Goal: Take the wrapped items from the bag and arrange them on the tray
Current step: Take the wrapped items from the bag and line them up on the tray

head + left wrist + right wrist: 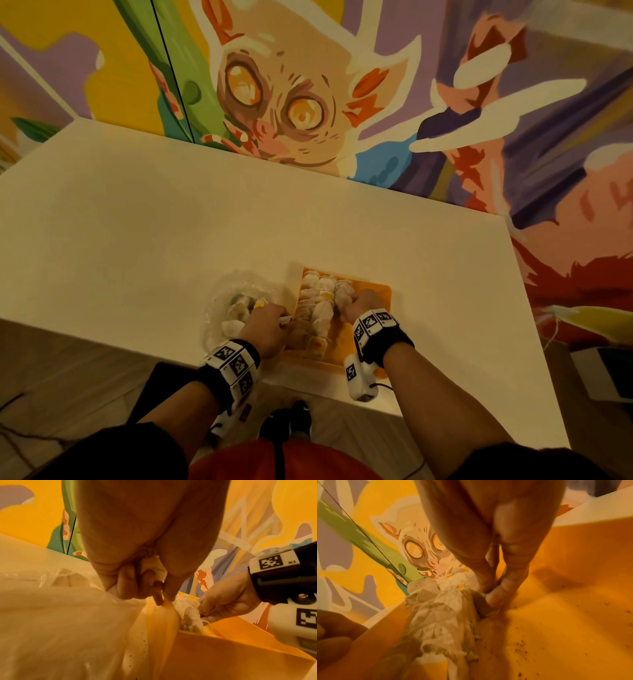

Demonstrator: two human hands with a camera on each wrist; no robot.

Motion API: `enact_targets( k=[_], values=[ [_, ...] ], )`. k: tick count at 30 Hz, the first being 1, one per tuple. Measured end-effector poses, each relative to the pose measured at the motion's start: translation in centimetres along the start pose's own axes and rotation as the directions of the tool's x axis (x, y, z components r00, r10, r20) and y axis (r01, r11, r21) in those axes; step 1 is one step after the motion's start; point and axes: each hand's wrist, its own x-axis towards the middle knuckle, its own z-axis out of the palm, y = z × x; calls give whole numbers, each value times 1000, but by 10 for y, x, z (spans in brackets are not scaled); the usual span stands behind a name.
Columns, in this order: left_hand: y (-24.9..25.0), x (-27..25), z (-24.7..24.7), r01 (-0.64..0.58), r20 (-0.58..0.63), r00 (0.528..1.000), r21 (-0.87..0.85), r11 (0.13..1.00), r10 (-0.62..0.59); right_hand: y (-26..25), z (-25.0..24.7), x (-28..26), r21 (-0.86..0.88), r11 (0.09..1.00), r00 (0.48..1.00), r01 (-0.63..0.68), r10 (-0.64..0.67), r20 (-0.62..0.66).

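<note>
An orange tray (380,291) near the table's front edge holds several white wrapped items (320,301) laid in rows. Left of it sits a clear plastic bag (236,301) with more wrapped items inside. My left hand (274,323) is between bag and tray, its fingers (147,582) curled round a white wrapped item (151,564), and one fingertip touches the tray's left rim (164,615). My right hand (361,305) is over the tray, where thumb and finger (494,596) pinch the end of a wrapped item (482,604) in the rightmost row.
The white table (171,222) stretches bare to the left and back, against a painted wall (308,85). The right part of the tray floor (565,615) is bare, with dark crumbs. The table's front edge runs just below my wrists.
</note>
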Motion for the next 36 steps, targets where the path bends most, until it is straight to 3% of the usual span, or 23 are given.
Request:
enact_targets(
  k=[10, 15, 23, 30, 33, 36],
  values=[
    [1, -2, -1, -14, -8, 1000, 4, 1000, 14, 0, 12, 11, 23, 999, 998, -49, 50, -27],
    [0, -1, -1, -23, -3, 1000, 19, 1000, 23, -7, 8, 9, -30, 999, 1000, 18, -19, -23],
    [1, 2, 0, -21, 16, 1000, 28, 999, 20, -3, 8, 8, 20, 998, 998, 55, -54, -30],
    [-12, 0, -4, -75, -9, 997, -109, 991, 74, 3, -1, -4, 145, 989, 999, 27, -23, -33],
    [-12, -3, -12, -98, -47, 995, -254, 962, 89, 0, -6, -15, 236, 956, 968, 173, -121, -219],
    [-7, -6, -20, -72, -56, 997, -391, 918, 54, -12, -7, -42, 317, 825, 855, 468, -332, -398]
  ],
)
